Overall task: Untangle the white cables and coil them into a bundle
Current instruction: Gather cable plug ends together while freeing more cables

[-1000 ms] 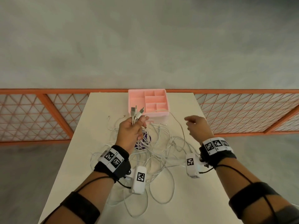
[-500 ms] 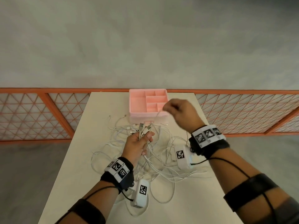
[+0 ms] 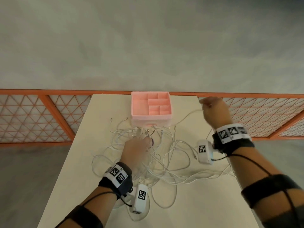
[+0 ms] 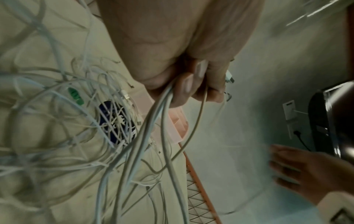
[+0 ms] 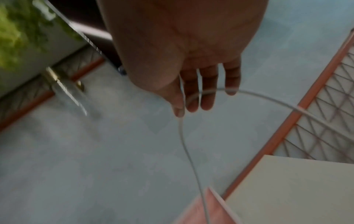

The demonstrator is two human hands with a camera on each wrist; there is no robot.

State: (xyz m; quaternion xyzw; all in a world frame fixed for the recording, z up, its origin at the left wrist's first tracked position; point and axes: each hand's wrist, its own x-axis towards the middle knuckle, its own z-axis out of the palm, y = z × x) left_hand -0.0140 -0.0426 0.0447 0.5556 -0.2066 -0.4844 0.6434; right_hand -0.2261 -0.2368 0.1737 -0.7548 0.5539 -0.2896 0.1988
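Several white cables (image 3: 164,163) lie tangled on the cream table (image 3: 205,203). My left hand (image 3: 136,148) is low over the heap and grips a bunch of cable ends (image 4: 153,121), their plugs (image 3: 139,130) sticking out past the fingers (image 4: 187,84). My right hand (image 3: 213,111) is raised over the table's far right corner. Its thumb and forefinger pinch a single white cable (image 5: 184,136), which loops across the other fingers (image 5: 208,94). That strand (image 3: 185,116) stretches back to the heap in front of the pink tray.
A pink compartment tray (image 3: 150,104) stands at the far table edge, just beyond the plugs. A purple item (image 4: 107,118) and a green one (image 4: 75,95) lie under the tangle. An orange mesh fence (image 3: 41,116) runs behind the table.
My left hand has sunk from chest height to the heap, still holding the plug ends. My right hand swung far and to the right, drawing one cable out of the tangle.
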